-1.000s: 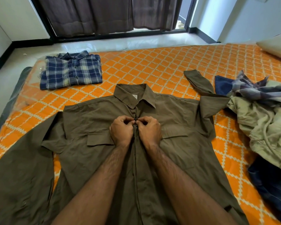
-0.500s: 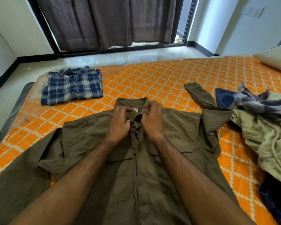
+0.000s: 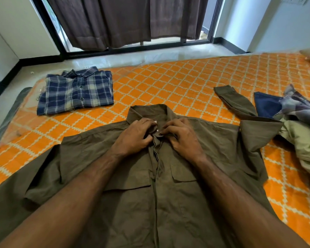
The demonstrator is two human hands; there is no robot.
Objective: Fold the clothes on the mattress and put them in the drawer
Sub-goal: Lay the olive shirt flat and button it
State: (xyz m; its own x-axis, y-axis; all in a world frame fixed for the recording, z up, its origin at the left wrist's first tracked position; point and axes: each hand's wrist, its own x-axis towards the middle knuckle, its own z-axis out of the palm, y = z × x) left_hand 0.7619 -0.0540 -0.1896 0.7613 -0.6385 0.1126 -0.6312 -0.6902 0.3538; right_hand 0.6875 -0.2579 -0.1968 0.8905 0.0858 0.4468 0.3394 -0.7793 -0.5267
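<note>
Left hand [image 3: 136, 136]: fingers curled, pinching the left side of the collar opening of the olive shirt [image 3: 168, 185], right at the top of the placket.
Right hand [image 3: 183, 136]: fingers bent and pinching the opposite collar edge; the two hands nearly meet at the neck.
Olive shirt: lies front-up and spread across the near edge of the mattress [image 3: 177, 86], collar pointing to the far edge, one sleeve [image 3: 234, 102] trailing out to the right.
Plaid shirt [image 3: 75, 92]: blue check, folded, by the far left corner of the mattress, well apart from the olive one.
Unfolded heap [image 3: 301, 126]: loose clothes bunched along the right edge, touching the olive shirt's right shoulder.
Mattress: orange cover with a pale diamond pattern.
Curtains [image 3: 125, 20]: dark, hanging over the window beyond the far edge.
</note>
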